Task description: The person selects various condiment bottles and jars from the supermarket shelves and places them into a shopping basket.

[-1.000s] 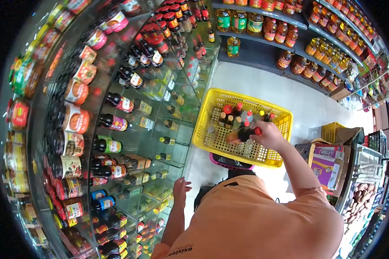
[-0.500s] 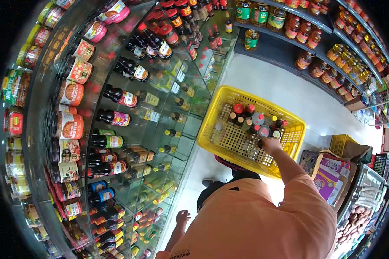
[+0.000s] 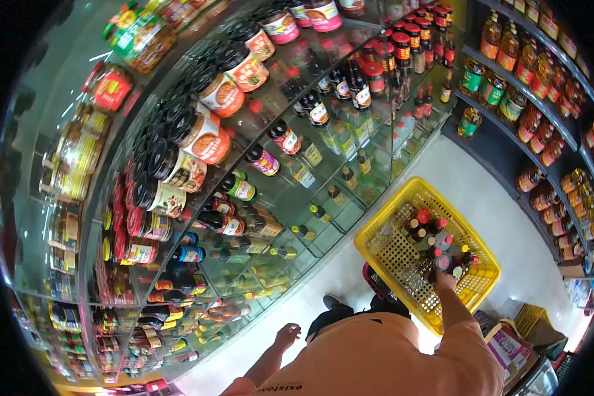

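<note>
My right hand (image 3: 446,282) reaches down into a yellow plastic basket (image 3: 395,198), its fingers around a dark bottle (image 3: 442,263) with a pale, round top. Several other bottles stand upright close together there, with red, brown and yellow caps; one has a red cap (image 3: 424,216). Beside my body on the left, my left hand (image 3: 288,335) is held in the air with nothing in it, the fingers loosely bent and apart. It is nearest to the lower glass shelves.
Glass shelves along the left hold jars (image 3: 208,137) and sauce bottles (image 3: 286,137). Dark shelving at the upper right carries large oil bottles (image 3: 472,76). Cardboard boxes (image 3: 508,350) and a smaller yellow basket (image 3: 529,319) are at the lower right. White floor (image 3: 508,198) surrounds the basket.
My view has turned and shifted left, so the basket appears further right and lower, and the shelf jars look larger. My right hand stays at the same bottle in the basket.
</note>
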A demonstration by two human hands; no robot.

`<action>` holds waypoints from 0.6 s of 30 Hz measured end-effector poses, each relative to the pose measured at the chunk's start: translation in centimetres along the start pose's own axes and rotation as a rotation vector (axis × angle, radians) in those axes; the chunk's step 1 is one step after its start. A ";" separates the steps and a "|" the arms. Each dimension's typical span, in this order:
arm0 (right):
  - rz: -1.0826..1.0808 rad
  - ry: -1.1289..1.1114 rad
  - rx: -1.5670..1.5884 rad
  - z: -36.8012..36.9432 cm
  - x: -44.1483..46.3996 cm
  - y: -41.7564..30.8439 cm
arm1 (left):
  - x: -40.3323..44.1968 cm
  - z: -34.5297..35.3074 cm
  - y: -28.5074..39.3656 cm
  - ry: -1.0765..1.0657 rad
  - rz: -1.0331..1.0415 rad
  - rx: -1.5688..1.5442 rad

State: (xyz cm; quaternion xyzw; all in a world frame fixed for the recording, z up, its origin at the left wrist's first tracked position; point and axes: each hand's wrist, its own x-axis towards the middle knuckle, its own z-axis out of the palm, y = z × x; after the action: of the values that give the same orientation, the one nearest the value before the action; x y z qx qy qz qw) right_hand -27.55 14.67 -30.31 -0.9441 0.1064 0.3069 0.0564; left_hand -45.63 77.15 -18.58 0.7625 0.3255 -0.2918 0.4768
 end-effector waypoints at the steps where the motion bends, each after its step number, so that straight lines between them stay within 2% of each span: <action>1: -0.012 -0.027 0.034 2.0 0.9 0.4 | -0.1 -0.3 0.3 -0.012 0.004 0.051; 2: -0.022 -0.046 0.056 2.3 2.4 1.2 | 0.6 0.2 -0.3 -0.008 0.015 0.025; 3: -0.138 0.062 -0.014 -1.4 -0.6 0.0 | 1.7 -0.2 -3.2 -0.049 0.037 -0.195; 4: -0.137 0.076 -0.030 -3.1 -0.9 -0.8 | 2.6 -0.4 -4.8 -0.087 0.064 -0.424; 6: -0.115 0.283 0.256 -6.5 -0.9 -1.9 | 2.2 0.0 -5.1 -0.059 0.067 -0.420; 8: -0.194 0.497 0.420 -14.5 -2.3 -4.5 | 1.8 0.2 -5.3 0.020 -0.037 -0.244; 10: -0.332 0.695 0.549 -24.0 -3.4 -8.3 | 0.7 -0.1 -5.4 0.012 -0.099 -0.221; 11: -0.430 0.836 0.637 -28.9 -3.9 -11.1 | 0.6 -0.2 -5.5 0.005 -0.121 -0.207; 13: -0.617 0.925 0.718 -38.7 -7.2 -17.3 | 0.2 -0.3 -6.4 -0.002 -0.140 -0.204; 16: -0.984 0.966 0.799 -48.7 -13.0 -26.8 | 0.2 -0.5 -8.5 0.041 -0.164 -0.290; 18: -1.216 0.960 0.827 -52.8 -16.9 -33.2 | 1.3 -0.6 -10.7 0.082 -0.213 -0.491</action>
State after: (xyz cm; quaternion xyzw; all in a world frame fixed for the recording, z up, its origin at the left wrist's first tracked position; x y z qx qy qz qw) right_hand -3.13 40.60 23.53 -0.7682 -0.3001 -0.2698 0.4970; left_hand -53.03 81.56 -25.04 0.5966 0.4840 -0.2216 0.6006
